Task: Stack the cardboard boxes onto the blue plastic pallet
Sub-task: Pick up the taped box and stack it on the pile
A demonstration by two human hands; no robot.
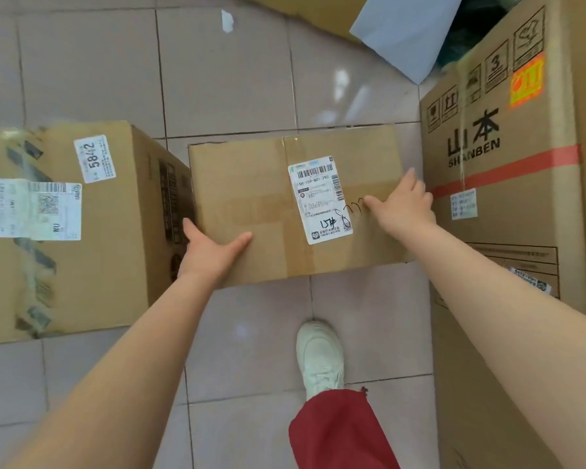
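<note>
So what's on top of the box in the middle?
A white label, tape and some pen scribble sit on the middle box. Both hands rest there too, hiding what's beneath them.

A taped brown cardboard box [251, 204] with a white shipping label [320, 199] lies flat on the tiled floor [217, 79].

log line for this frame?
phase: grasping | left hand: open on middle box near-left corner | right hand: open on right edge | pallet: unseen
</note>
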